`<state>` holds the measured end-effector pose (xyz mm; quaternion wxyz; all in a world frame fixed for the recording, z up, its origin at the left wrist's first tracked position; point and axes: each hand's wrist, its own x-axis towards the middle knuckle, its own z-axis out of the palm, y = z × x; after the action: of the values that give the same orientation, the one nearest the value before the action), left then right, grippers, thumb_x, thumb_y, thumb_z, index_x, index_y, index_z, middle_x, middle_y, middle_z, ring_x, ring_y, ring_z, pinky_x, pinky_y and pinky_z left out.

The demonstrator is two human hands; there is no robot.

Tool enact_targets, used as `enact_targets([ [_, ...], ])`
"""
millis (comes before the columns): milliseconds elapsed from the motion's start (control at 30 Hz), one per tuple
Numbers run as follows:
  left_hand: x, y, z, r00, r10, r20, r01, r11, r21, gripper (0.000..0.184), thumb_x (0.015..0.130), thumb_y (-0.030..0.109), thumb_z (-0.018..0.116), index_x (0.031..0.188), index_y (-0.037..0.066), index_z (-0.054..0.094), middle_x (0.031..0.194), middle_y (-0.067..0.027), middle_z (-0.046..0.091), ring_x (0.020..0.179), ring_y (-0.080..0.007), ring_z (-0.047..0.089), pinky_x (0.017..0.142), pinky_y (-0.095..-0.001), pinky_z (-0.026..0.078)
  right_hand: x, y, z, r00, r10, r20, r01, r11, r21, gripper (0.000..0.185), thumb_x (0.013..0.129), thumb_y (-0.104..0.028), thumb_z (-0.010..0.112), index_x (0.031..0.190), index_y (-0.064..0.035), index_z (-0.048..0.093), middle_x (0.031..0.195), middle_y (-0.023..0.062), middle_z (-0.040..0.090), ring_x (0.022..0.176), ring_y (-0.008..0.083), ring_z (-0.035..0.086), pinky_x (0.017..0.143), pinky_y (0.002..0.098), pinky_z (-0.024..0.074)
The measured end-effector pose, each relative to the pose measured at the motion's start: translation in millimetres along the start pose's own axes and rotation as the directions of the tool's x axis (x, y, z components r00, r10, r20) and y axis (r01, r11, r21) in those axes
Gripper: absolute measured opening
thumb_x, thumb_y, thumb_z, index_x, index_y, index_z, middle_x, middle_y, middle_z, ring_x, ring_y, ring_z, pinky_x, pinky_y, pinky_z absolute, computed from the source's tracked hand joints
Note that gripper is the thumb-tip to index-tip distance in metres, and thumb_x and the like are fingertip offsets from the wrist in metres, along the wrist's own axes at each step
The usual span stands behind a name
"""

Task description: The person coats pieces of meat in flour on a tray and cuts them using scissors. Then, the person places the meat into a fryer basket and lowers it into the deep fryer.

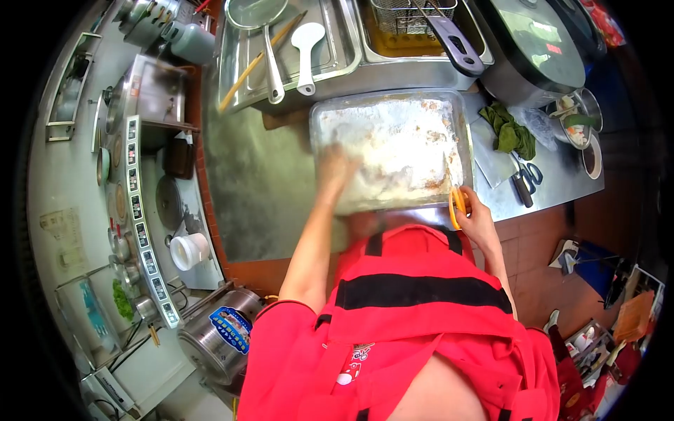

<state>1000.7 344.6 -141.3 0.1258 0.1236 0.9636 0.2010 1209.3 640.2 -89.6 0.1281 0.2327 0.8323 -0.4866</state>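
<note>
A rectangular metal tray (pixel 317 119) of white flour-like powder (pixel 393 126) lies in front of me, with brownish crumbs on its right side. My left hand (pixel 338 167) is at the tray's left part, over or in the powder. Motion smears its fingers, so their closing does not show. At the tray's lower right corner my right hand (pixel 477 216) grips the orange handles of scissors (pixel 455 209). The scissors' blades point up along the tray's right edge and are hard to make out against the powder.
Behind the tray stands a fryer with oil (pixel 393 46) and a wire basket (pixel 411 17). A strainer (pixel 272 77) and a white rice paddle (pixel 307 52) rest on its left side. To the right lie a green cloth (pixel 509 130) and dark scissors (pixel 528 175).
</note>
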Motion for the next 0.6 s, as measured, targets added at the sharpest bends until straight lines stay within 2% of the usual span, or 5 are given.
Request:
enact_targets([
  [133, 3, 17, 3, 0.991, 0.042, -0.126, -0.032, 0.996, 0.083, 0.072, 0.081, 0.039, 0.075, 0.134, -0.003, 0.047, 0.117, -0.029, 0.056, 0.107, -0.0439, 0.057, 0.094, -0.0488, 0.046, 0, -3, 0, 1.0, -0.002, 0.004, 0.002, 1.0, 0.005, 0.055, 0.084, -0.012, 0.061, 0.136, -0.0002, 0.048, 0.109, 0.0267, 0.068, 0.105, 0.036, 0.068, 0.09, 0.0378, 0.0507],
  [167, 3, 16, 5, 0.984, 0.077, -0.162, -0.062, 0.994, 0.095, 0.073, 0.081, 0.04, 0.074, 0.134, -0.003, 0.047, 0.117, -0.0292, 0.056, 0.107, -0.0436, 0.057, 0.095, -0.0487, 0.046, 2, 8, 5, 0.997, -0.069, -0.046, 0.068, 0.998, -0.012, 0.053, 0.084, -0.01, 0.058, 0.136, -0.0035, 0.049, 0.094, 0.019, 0.068, 0.083, 0.0252, 0.068, 0.079, 0.0346, 0.0526],
  [367, -14, 34, -7, 0.972, 0.203, -0.116, -0.2, 0.979, 0.036, 0.067, 0.078, 0.03, 0.076, 0.132, 0.0, 0.049, 0.119, -0.0277, 0.051, 0.111, -0.0398, 0.054, 0.094, -0.0489, 0.048, 2, 20, 9, 0.992, -0.101, -0.071, 0.1, 0.995, -0.031, 0.053, 0.084, -0.009, 0.058, 0.136, -0.003, 0.049, 0.094, 0.0195, 0.068, 0.084, 0.0258, 0.068, 0.08, 0.0342, 0.0526],
  [467, -43, 58, -1, 0.965, 0.253, 0.063, -0.256, 0.966, 0.035, 0.061, 0.078, 0.022, 0.074, 0.13, 0.001, 0.05, 0.117, -0.0247, 0.05, 0.11, -0.038, 0.053, 0.095, -0.0481, 0.047, -1, 13, 8, 0.993, -0.093, -0.066, 0.09, 0.995, -0.046, 0.053, 0.084, -0.009, 0.058, 0.136, -0.0024, 0.049, 0.095, 0.0196, 0.068, 0.084, 0.025, 0.067, 0.081, 0.0337, 0.0524],
  [600, -32, 63, 32, 0.934, 0.355, -0.032, -0.337, 0.909, 0.247, 0.036, 0.081, 0.012, 0.065, 0.115, 0.003, 0.059, 0.108, -0.0197, 0.054, 0.101, -0.0357, 0.054, 0.083, -0.0477, 0.05, 1, 0, 5, 1.0, -0.003, -0.015, 0.003, 1.0, -0.009, 0.055, 0.084, -0.015, 0.06, 0.135, 0.0001, 0.049, 0.108, 0.0279, 0.067, 0.104, 0.0375, 0.067, 0.09, 0.0388, 0.0507],
])
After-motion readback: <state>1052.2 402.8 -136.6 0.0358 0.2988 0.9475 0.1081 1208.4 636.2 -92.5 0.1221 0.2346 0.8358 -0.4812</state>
